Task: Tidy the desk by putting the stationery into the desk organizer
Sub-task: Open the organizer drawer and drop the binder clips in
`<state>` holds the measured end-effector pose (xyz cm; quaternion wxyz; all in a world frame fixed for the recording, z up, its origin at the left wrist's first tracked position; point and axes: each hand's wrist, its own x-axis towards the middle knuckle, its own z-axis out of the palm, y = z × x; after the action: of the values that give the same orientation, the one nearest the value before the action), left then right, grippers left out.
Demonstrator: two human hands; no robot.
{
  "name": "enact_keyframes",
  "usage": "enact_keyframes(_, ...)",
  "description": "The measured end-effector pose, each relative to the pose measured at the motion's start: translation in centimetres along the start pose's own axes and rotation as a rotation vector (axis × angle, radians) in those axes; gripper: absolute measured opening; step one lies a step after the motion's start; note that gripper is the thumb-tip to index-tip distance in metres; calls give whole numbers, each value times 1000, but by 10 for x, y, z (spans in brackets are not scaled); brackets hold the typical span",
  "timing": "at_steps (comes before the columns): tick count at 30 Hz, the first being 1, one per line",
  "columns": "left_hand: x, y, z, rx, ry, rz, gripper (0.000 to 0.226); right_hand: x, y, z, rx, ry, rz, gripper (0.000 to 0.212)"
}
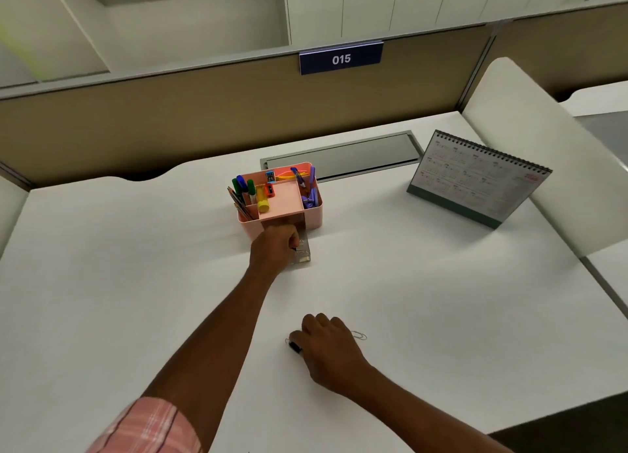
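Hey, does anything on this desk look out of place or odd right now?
Only small things. A paper clip lies loose on the desk beside the right hand, which covers a black binder clip. The pink organizer has its clear drawer pulled out at the left hand. Nothing looks spilled or damaged.

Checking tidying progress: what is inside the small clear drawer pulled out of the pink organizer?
The clear drawer shows thin wire clips, apparently paper clips, near its right side. The left hand covers most of it, so the rest of its contents cannot be seen.
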<state>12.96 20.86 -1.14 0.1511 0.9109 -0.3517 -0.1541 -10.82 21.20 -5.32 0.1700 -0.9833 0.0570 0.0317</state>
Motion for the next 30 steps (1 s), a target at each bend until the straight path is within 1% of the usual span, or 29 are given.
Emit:
enact_keyframes(4, 3, -6, 0, 36, -12, 66, 21, 0, 0, -1, 1, -1, -1, 20)
enact_keyframes(9, 7, -7, 0, 48, -29, 100, 21, -1, 0, -3, 1, -7, -8, 20)
enact_keyframes(14, 5, -11, 1, 17, -24, 95, 21, 0, 0, -3, 1, -28, 6, 23)
enact_keyframes(18, -1, -16, 4, -98, 35, 63, 21, 0, -1, -1, -7, -28, 6, 26)
enact_keyframes(22, -23, -16, 5, -225, 158, 25, 16, 0, -2, 1, -8, -23, 16, 19)
enact_keyframes(25, -48, -16, 4, -257, 233, -8, 14, 1, -1, 2, 13, 0, 52, 15)
enact_keyframes(30, -91, -23, 3, -314, 272, -80, 11, 5, 2, 3, 25, 38, 88, 11)
